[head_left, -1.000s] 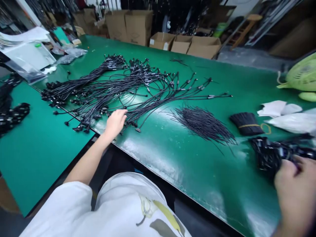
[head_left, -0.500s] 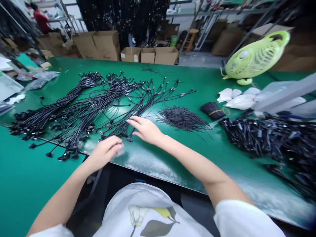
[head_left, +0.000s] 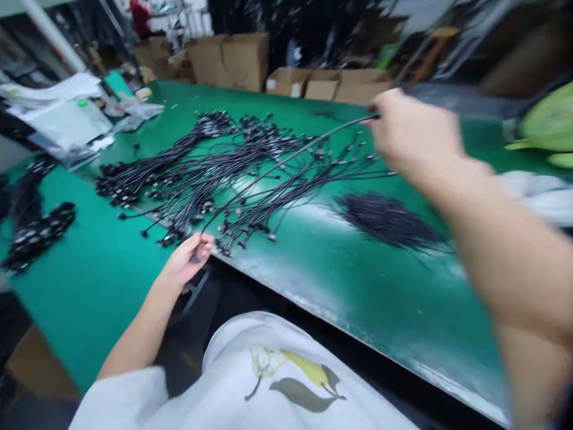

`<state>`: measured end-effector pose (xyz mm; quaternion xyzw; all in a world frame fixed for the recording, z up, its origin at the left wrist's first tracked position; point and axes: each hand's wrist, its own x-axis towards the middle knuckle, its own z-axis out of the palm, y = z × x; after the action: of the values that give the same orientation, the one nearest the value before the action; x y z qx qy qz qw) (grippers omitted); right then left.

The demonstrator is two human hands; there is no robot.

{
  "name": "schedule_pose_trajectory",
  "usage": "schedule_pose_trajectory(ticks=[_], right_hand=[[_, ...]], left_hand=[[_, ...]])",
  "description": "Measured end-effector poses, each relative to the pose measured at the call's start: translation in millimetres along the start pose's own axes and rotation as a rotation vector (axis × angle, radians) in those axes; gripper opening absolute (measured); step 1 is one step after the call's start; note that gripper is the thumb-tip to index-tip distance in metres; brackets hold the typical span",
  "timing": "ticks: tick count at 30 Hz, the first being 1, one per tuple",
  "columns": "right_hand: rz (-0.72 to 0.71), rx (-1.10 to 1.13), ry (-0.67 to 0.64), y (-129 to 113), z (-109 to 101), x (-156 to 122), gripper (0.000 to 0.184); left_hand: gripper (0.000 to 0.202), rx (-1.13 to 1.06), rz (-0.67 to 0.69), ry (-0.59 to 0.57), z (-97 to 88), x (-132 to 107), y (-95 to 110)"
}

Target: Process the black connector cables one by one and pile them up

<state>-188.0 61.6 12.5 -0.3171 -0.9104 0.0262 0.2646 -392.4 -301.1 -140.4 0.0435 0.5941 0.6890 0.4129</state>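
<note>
A black cable [head_left: 286, 160] stretches between my two hands, above the other cables on the green table. My left hand [head_left: 190, 258] grips its lower end near the table's front edge, fingers closed. Up at the far right, my right hand [head_left: 414, 128] is raised and closed on the other end; motion blurs it a little. Beneath lie loose black cables with connectors, one bunch [head_left: 286, 194] right under the stretched cable and another bunch [head_left: 165, 155] farther left. A pile of thin black ties or wires [head_left: 389, 220] lies below my right forearm.
A light green fan [head_left: 553, 122] stands at the right edge, with white bags [head_left: 537, 191] in front of it. More black cables [head_left: 33, 215] lie on the left table. Cardboard boxes [head_left: 286, 80] line the back. A person in red [head_left: 140, 18] is far behind.
My right hand has moved up and to the right with a cable end; my left hand has closed on the other end. The view has turned left.
</note>
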Motion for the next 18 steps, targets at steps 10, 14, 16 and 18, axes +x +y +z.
schedule_pose_trajectory(ticks=[10, 14, 16, 18], right_hand=[[-0.566, -0.061, -0.585, -75.6, 21.2, -186.7, 0.027], [-0.393, -0.052, -0.585, -82.0, 12.3, -168.5, 0.033], [-0.343, -0.073, -0.579, -54.1, 9.0, -157.3, 0.036], [-0.337, -0.039, -0.564, -18.3, 9.6, -156.8, 0.037]], left_hand=[[0.032, 0.669, 0.658, -0.402, 82.5, -19.1, -39.2], [0.034, 0.889, 0.529, -0.725, 104.4, -38.9, -47.4], [0.032, 0.803, 0.268, -0.819, 101.3, -38.7, -39.4], [0.030, 0.499, 0.020, -0.875, 91.2, -34.1, -25.0]])
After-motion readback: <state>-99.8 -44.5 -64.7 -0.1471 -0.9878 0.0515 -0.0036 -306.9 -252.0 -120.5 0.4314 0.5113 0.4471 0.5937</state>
